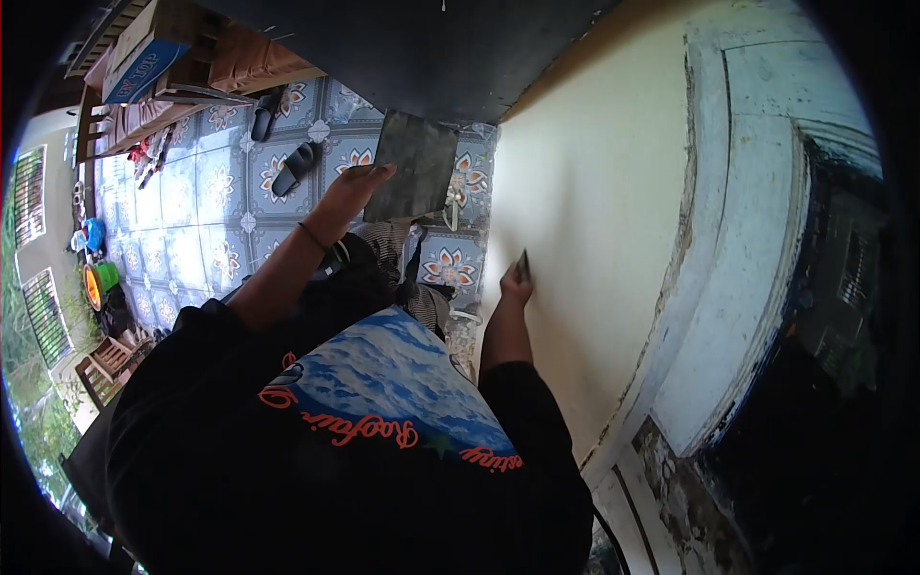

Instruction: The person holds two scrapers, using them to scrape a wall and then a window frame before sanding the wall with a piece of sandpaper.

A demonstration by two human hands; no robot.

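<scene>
My left hand (369,180) grips the edge of a dark, flat rectangular board (414,165) above the tiled floor. The board's surface looks smeared and grey. My right hand (517,286) is closed around a small, dark, thin tool (523,259), whose tip points up beside the pale cream wall (585,211). Whether the tool touches the wall I cannot tell. Most of its handle is hidden in my fingers.
Black sandals (293,171) lie on the patterned tile floor (222,177). A dark panel (422,57) juts in at the top. At the upper left is a cardboard box (144,62) on furniture. A weathered door frame (728,240) stands right, a wooden chair (110,359) left.
</scene>
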